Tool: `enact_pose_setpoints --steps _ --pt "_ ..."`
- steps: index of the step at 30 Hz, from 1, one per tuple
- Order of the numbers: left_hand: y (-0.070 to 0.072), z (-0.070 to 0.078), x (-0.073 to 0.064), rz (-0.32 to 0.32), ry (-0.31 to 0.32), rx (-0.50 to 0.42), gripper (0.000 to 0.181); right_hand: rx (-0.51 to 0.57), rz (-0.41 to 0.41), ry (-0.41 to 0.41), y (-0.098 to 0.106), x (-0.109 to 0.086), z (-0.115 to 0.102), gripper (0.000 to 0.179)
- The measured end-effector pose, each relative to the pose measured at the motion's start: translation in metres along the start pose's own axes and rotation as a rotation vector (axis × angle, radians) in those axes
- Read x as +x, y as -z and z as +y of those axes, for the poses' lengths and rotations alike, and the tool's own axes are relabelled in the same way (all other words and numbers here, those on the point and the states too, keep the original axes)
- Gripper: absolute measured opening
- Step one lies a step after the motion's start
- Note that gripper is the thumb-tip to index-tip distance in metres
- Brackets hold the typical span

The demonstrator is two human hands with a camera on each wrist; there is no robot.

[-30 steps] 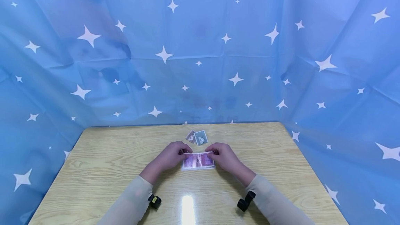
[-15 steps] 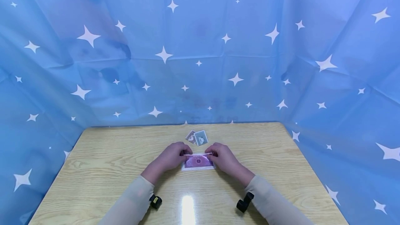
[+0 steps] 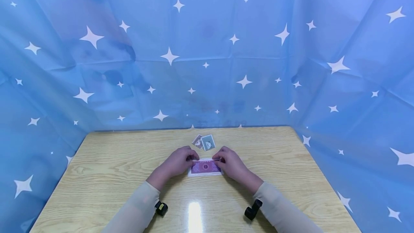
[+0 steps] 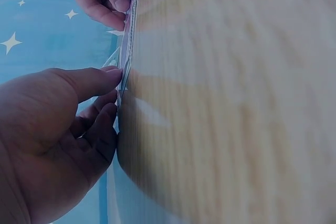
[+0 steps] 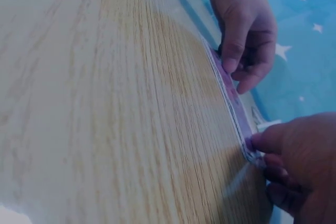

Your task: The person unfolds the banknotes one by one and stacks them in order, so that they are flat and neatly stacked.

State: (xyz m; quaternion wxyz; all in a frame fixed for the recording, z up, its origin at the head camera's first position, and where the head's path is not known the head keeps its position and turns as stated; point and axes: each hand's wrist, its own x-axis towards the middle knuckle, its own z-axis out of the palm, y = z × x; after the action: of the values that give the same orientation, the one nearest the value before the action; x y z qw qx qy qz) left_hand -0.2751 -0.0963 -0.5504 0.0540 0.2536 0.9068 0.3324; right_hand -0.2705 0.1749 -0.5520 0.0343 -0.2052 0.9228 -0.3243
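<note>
My head camera looks forward and down over the whole desk [image 3: 97, 168] from some way off. My wrist cameras sit low and close, skimming the desk from either side. All three share my hands [image 3: 176, 163] at the card stack [image 3: 205, 167].

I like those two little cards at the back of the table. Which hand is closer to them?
Right hand, though only slightly. It grips the purple stack's right end just below the two little cards; the left hand grips the left end, further sideways.

Sleeves: I wear long, close-fitting, pale beige ones on both arms, ending at the wrists. Wrist cameras: one small black unit strapped under each wrist. My hands are bare, no gloves.
</note>
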Motion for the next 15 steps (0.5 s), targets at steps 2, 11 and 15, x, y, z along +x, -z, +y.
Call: enact_pose_setpoints --steps 2,11,15 --pt "0.0003 0.0003 -0.0001 -0.002 0.002 0.0 0.017 0.003 0.0 0.004 -0.0003 0.0 0.0008 0.014" --pt "0.0024 0.0022 -0.0012 -0.009 -0.015 0.012 0.018 0.026 0.002 0.007 -0.0007 0.0001 0.0029 0.014" --pt "0.0033 0.0037 -0.0017 -0.01 -0.01 0.007 0.017 0.033 0.004 0.007 -0.0004 -0.0003 0.0024 0.014"
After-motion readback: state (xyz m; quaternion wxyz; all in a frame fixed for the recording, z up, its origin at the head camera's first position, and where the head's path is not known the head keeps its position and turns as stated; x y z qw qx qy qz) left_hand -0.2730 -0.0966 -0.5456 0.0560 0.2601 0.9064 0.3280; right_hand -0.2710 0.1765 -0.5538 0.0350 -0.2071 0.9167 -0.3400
